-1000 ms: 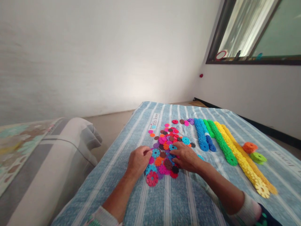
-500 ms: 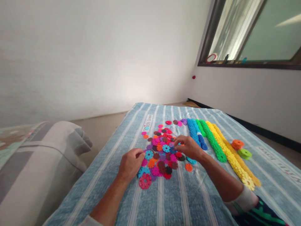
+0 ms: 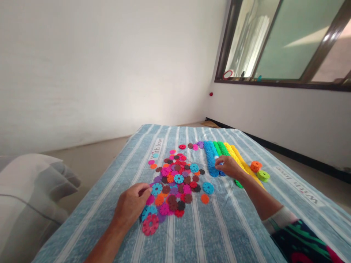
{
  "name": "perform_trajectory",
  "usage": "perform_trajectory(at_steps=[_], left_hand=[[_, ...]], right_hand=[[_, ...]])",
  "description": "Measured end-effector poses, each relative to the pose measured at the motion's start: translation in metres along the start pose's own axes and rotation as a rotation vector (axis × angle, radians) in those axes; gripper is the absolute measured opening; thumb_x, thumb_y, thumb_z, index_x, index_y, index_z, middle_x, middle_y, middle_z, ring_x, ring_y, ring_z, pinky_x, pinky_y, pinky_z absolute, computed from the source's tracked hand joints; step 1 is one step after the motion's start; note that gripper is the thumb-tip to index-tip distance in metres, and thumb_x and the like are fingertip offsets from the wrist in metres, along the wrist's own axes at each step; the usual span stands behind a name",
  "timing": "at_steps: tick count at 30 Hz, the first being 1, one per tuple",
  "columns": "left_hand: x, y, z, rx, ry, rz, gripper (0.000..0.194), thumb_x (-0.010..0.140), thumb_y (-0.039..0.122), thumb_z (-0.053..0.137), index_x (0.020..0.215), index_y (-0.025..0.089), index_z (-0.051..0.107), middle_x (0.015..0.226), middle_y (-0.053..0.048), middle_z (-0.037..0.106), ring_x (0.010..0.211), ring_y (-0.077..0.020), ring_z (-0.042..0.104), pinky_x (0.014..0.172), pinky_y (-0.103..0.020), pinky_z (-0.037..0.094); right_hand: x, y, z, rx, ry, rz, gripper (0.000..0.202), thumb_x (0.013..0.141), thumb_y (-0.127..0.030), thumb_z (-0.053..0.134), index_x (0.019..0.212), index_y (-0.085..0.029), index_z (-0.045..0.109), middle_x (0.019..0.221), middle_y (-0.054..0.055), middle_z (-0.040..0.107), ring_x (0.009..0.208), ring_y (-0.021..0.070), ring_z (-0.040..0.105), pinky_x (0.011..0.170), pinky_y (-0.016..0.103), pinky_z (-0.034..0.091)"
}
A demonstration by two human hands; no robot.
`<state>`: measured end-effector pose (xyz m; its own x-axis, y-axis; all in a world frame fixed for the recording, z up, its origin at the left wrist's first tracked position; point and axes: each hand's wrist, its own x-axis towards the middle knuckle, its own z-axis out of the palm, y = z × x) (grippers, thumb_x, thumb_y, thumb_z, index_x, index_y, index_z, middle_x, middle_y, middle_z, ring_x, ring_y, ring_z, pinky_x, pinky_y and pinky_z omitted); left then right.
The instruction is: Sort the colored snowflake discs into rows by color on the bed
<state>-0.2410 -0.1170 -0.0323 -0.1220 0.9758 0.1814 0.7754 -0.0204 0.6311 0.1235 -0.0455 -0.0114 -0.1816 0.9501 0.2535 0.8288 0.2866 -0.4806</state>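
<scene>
A loose pile of toothed plastic snowflake discs, in red, pink, brown, orange, purple, black and light blue, lies on the striped bed cover. At its left edge, my left hand is curled with thumb and fingertips together, beside a light-blue disc. What is between those fingertips, if anything, is hidden. My right hand is pinched at the near end of the blue disc rows, partly covering a dark-blue group. I cannot make out what it pinches. Green rows and yellow rows lie beyond that hand.
An orange disc stack and a lime-green one stand right of the yellow rows. Purple discs lie at the far end. Grey-and-white fabric bulges at the left. Walls and a window enclose the bed.
My right hand has left the pile and moved right to the blue rows. My left hand stays by the pile's left edge. The view has turned slightly to the right.
</scene>
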Motion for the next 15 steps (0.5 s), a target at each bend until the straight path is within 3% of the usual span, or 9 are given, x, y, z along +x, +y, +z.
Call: perform_trajectory(at_steps=[8,15], left_hand=[[0.001,-0.002,0.001,-0.01,0.012,-0.001,0.031,0.07,0.041,0.047,0.076,0.021,0.07,0.076,0.0,0.072,0.072,-0.0182,0.065,0.067,-0.024,0.045],[-0.001,-0.002,0.001,-0.013,0.003,0.006,0.029,0.07,0.04,0.047,0.075,0.021,0.069,0.075,0.0,0.072,0.072,-0.0182,0.064,0.067,-0.024,0.045]], right_hand=[[0.0,0.005,0.01,-0.108,-0.04,0.003,0.015,0.068,-0.01,0.059,0.067,-0.018,0.072,0.081,0.003,0.069,0.081,0.0182,0.063,0.077,0.025,0.045],[-0.001,0.008,0.015,-0.189,0.041,0.025,0.022,0.075,-0.015,0.058,0.092,-0.016,0.072,0.1,0.009,0.068,0.095,0.0236,0.062,0.083,0.031,0.044]])
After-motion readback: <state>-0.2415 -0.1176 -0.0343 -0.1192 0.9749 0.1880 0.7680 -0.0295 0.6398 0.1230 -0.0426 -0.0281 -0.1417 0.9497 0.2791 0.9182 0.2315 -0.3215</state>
